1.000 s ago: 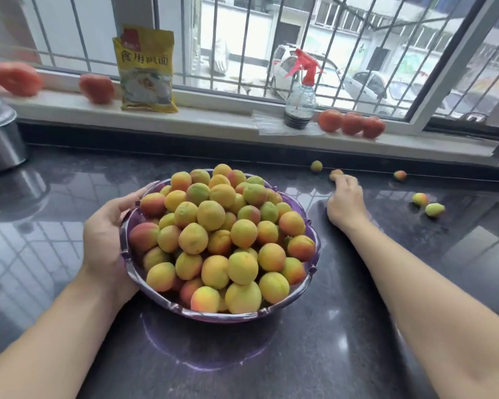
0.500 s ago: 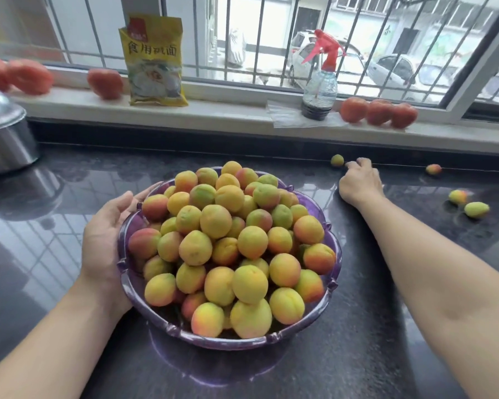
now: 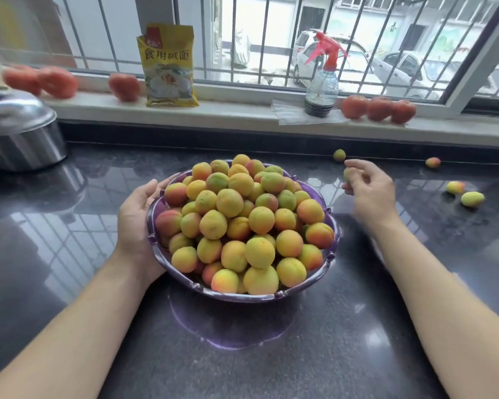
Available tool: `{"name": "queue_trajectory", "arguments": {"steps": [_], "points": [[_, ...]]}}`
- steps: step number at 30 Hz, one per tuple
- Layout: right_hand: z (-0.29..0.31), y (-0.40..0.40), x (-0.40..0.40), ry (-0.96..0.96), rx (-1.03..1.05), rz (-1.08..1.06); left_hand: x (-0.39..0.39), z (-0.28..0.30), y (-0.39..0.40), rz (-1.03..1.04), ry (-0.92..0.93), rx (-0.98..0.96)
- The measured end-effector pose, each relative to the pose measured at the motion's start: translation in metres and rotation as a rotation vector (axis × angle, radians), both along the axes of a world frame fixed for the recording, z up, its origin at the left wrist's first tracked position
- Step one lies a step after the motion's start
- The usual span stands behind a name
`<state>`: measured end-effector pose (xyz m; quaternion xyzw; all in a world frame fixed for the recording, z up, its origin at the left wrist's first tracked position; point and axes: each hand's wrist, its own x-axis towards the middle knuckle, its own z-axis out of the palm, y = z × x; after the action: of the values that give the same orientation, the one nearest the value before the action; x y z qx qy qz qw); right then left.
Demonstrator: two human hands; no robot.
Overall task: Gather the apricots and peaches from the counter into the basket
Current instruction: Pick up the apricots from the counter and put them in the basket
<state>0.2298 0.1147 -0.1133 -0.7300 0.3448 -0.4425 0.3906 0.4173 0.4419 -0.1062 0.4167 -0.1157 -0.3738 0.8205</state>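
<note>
A purple basket [image 3: 236, 296] heaped with several yellow-orange apricots stands mid-counter. My left hand [image 3: 139, 220] cups its left rim with curled fingers. My right hand [image 3: 370, 191] hovers right of the basket above the counter and pinches a small greenish apricot [image 3: 348, 174] in its fingertips. One loose apricot [image 3: 339, 154] lies by the back wall just beyond that hand. Another apricot [image 3: 432, 162] lies farther right at the back. A pair of fruits [image 3: 470, 199] sits on the counter at the right.
The dark glossy counter [image 3: 343, 341] runs to a white windowsill. On the sill stand a yellow packet [image 3: 169, 67], a spray bottle [image 3: 321, 82] and red tomatoes [image 3: 379, 108]. More tomatoes [image 3: 58, 82] lie at the left. A steel pot [image 3: 20, 131] stands at far left.
My right hand lifted off the counter by the back wall with a small apricot and moved back toward the basket. The left hand stayed on the rim.
</note>
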Motion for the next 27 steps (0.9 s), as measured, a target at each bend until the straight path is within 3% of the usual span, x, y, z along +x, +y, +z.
{"name": "queue_trajectory", "arguments": {"steps": [5,10,14,19,27], "points": [[0.056,0.073,-0.022,-0.209,0.197,0.396,-0.007,0.005,0.001,-0.013,-0.015,0.013],[0.101,0.148,-0.027,-0.011,-0.026,0.604,-0.006,0.005,0.002,-0.032,0.002,0.004],[0.102,0.189,-0.010,0.290,-0.409,0.557,-0.006,0.006,0.001,-0.029,0.011,-0.004],[0.086,0.204,0.006,0.466,-0.739,0.535,-0.007,0.009,0.001,-0.030,0.021,-0.018],[0.085,0.209,0.007,0.577,-0.643,0.506,-0.009,0.010,0.002,-0.011,0.022,-0.003]]}}
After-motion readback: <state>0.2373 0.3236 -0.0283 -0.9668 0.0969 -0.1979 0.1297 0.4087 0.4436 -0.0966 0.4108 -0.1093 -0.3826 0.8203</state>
